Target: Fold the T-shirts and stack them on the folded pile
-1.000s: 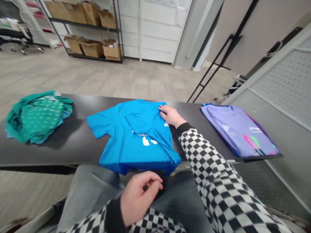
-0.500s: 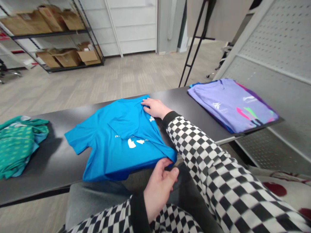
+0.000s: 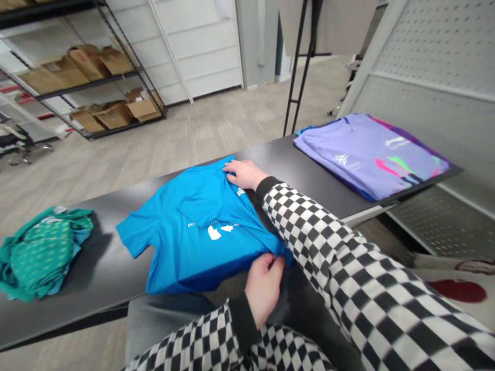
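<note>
Pressing our open right hand (image 3: 245,174) flat on the blue T-shirt (image 3: 201,237) beside its collar, we are pinching the near hem between the curled fingers of our left hand (image 3: 265,288). The shirt is lying partly folded on the black table (image 3: 77,273), between a crumpled green shirt (image 3: 42,255) and a neatly folded lilac shirt (image 3: 371,154)

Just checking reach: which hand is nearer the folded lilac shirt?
Right. The right hand rests on the blue T-shirt near its collar, to the lilac shirt's left; the left hand is farther off, at the T-shirt's near hem.
</note>
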`<state>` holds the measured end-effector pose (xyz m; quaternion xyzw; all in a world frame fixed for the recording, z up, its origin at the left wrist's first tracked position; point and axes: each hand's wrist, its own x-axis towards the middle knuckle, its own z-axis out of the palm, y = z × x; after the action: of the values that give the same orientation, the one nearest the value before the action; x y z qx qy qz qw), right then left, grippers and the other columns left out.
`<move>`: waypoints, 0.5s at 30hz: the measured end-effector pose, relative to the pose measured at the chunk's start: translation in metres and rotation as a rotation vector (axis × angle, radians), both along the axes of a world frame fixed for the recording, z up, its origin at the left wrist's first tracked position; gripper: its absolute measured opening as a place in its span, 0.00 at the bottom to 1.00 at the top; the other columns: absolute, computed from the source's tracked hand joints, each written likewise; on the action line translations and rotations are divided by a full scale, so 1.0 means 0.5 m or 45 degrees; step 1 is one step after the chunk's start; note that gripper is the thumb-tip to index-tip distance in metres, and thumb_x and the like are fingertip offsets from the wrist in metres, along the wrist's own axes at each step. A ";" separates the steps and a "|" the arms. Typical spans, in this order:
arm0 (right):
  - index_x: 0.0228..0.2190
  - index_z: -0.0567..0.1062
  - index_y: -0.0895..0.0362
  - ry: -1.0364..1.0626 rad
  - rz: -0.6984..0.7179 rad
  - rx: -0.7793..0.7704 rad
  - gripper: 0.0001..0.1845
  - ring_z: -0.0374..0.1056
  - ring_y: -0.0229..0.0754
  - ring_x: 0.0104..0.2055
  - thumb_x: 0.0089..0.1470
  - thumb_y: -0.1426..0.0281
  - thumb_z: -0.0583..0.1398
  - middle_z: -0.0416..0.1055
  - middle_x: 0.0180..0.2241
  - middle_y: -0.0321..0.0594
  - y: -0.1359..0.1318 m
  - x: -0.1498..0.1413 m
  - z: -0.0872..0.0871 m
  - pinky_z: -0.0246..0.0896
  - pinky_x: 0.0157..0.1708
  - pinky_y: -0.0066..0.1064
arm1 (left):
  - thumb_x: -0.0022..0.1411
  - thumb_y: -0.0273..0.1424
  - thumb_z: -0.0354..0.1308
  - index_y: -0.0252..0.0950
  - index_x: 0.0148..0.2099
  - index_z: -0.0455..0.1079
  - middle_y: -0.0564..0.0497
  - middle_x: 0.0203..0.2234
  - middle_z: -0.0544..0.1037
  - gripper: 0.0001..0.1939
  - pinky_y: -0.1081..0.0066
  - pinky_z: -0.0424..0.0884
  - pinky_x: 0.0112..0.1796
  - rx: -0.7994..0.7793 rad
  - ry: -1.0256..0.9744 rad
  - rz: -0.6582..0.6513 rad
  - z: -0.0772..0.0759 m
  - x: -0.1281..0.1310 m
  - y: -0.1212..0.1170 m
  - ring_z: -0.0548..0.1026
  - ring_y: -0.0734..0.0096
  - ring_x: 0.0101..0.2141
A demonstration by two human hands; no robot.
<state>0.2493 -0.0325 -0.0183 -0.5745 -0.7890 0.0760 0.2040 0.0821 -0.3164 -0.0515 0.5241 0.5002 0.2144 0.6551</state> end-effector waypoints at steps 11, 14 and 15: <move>0.66 0.80 0.51 0.000 0.000 -0.004 0.26 0.63 0.57 0.77 0.72 0.65 0.59 0.70 0.73 0.43 -0.009 -0.002 0.009 0.56 0.76 0.51 | 0.59 0.68 0.66 0.38 0.48 0.80 0.41 0.42 0.85 0.38 0.54 0.77 0.51 -0.344 -0.409 0.088 -0.021 -0.138 -0.012 0.83 0.52 0.43; 0.65 0.81 0.50 0.026 -0.022 -0.002 0.25 0.63 0.55 0.77 0.72 0.64 0.60 0.72 0.72 0.40 -0.012 -0.001 0.011 0.56 0.77 0.47 | 0.63 0.69 0.63 0.35 0.42 0.77 0.50 0.30 0.79 0.37 0.67 0.71 0.38 -0.229 -0.308 -0.097 -0.014 -0.113 0.010 0.76 0.68 0.30; 0.64 0.82 0.50 0.052 -0.028 -0.005 0.24 0.62 0.55 0.77 0.74 0.62 0.59 0.73 0.71 0.40 -0.013 -0.001 0.012 0.56 0.77 0.46 | 0.66 0.66 0.63 0.35 0.34 0.74 0.53 0.25 0.74 0.35 0.69 0.65 0.34 -0.079 -0.203 -0.160 -0.008 -0.105 0.019 0.70 0.72 0.27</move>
<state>0.2486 -0.0388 -0.0124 -0.5818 -0.7782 0.0870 0.2198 0.0297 -0.3067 -0.0553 0.5150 0.4191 0.1984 0.7209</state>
